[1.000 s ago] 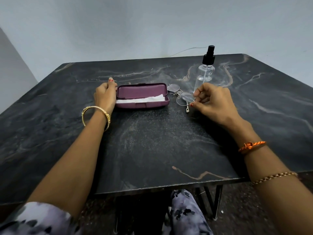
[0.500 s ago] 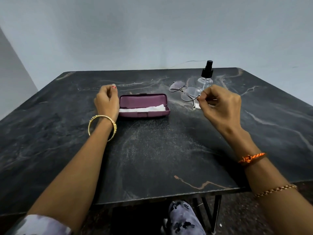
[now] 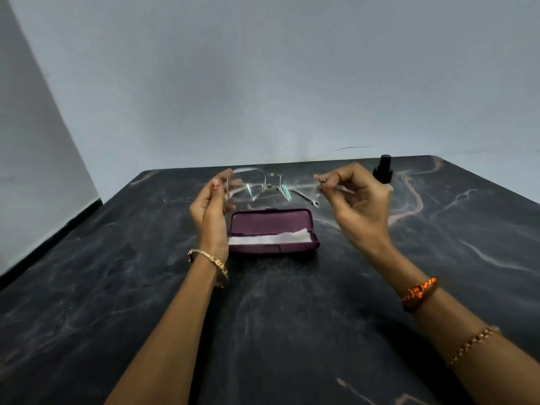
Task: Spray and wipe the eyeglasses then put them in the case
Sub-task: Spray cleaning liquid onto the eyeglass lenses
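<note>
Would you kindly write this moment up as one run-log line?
left hand: holds eyeglasses | right hand: holds other end | case: open, white cloth inside | spray bottle: untouched on table

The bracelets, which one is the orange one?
The orange bracelet is on the right wrist, nearest the right hand. The beaded gold chain sits farther up that arm; the gold bangle circles the left wrist.

We have a single head-worn wide-angle view, looking forward and slightly down across the desk [image 3: 292,317] toward the wall [image 3: 263,83]. It sits close above the forearms; edges seem bent, probably lens distortion.
</note>
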The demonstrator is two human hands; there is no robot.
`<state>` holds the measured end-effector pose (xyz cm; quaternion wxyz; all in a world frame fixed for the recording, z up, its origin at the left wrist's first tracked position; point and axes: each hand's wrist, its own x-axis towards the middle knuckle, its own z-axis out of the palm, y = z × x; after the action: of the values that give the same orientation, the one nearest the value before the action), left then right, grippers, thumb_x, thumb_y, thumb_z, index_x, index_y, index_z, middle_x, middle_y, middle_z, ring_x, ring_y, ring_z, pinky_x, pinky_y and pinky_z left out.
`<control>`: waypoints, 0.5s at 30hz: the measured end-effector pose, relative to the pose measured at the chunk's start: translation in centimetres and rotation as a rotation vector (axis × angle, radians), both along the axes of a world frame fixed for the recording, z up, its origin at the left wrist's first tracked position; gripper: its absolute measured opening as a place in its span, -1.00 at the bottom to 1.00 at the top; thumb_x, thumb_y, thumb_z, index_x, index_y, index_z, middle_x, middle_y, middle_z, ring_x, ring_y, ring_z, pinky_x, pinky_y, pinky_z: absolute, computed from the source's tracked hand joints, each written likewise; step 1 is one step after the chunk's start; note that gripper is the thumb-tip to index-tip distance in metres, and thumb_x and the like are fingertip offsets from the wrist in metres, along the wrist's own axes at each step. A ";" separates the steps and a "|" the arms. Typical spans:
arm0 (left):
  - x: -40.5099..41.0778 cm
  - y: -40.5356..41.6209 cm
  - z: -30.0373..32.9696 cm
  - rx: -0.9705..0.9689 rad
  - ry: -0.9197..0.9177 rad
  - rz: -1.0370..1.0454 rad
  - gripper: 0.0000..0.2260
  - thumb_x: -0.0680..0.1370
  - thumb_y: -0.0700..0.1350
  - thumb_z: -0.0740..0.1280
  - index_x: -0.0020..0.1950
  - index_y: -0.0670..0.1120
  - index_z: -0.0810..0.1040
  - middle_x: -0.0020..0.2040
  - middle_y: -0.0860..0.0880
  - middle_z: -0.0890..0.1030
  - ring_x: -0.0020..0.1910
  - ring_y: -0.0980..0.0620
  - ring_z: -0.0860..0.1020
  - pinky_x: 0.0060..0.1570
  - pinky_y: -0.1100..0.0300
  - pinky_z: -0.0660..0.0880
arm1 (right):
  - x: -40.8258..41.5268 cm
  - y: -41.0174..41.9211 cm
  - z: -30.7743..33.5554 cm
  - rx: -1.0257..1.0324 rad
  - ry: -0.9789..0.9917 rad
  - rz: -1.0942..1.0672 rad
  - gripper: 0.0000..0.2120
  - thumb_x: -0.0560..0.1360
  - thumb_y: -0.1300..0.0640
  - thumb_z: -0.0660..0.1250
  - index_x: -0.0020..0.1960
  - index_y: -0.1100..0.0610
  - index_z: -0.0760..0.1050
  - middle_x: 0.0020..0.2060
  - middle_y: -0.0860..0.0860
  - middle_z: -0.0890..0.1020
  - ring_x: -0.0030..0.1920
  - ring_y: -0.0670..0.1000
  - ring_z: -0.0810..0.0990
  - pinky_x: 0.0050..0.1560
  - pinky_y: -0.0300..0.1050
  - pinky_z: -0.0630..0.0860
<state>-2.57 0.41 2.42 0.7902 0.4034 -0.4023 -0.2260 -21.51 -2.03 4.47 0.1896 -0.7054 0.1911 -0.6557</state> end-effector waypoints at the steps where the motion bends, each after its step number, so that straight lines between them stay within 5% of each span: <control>1: 0.2 0.0 0.3 -0.010 0.022 -0.036 -0.82 0.56 -0.20 0.17 -0.04 -0.10 0.57 -0.28 0.10 0.67 -0.31 0.21 0.59 -0.34 0.36 0.52 | 0.0 -0.1 -0.4 0.033 -0.024 0.026 -0.69 0.41 0.44 0.31 -0.22 0.03 0.43 -0.26 -0.02 0.55 -0.14 -0.18 0.62 -0.12 -0.31 0.57; 5: -0.3 0.5 0.7 -0.027 0.076 -0.165 -0.82 0.53 -0.25 0.19 -0.15 -0.15 0.58 -0.38 0.06 0.67 -0.34 0.17 0.61 -0.33 0.35 0.56 | -0.9 -0.6 -0.6 0.132 -0.128 0.115 -0.71 0.39 0.47 0.31 -0.18 0.08 0.44 -0.29 -0.15 0.62 -0.15 -0.20 0.63 -0.11 -0.35 0.55; 9: -1.5 1.2 1.3 -0.046 0.137 -0.289 -0.84 0.49 -0.22 0.22 -0.17 -0.11 0.60 -0.31 0.06 0.69 -0.30 0.16 0.61 -0.39 0.36 0.52 | -1.9 -0.6 -0.5 0.196 -0.188 0.125 -0.73 0.39 0.44 0.34 -0.16 0.09 0.43 -0.23 0.01 0.55 -0.17 -0.15 0.62 -0.11 -0.32 0.56; 15: -2.4 1.8 1.8 -0.044 0.146 -0.341 -0.87 0.33 -0.16 0.30 -0.30 -0.08 0.65 -0.31 0.07 0.69 -0.26 0.17 0.63 -0.36 0.36 0.53 | -2.0 -0.5 -0.3 0.320 -0.311 0.214 -0.83 0.41 0.34 0.35 -0.11 0.08 0.53 -0.35 -0.16 0.66 -0.28 -0.20 0.62 -0.24 -0.35 0.56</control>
<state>-5.00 2.23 4.26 0.7762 0.2943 -0.4111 -0.3767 -23.54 -2.48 4.14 0.3943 -0.5733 0.1854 -0.6939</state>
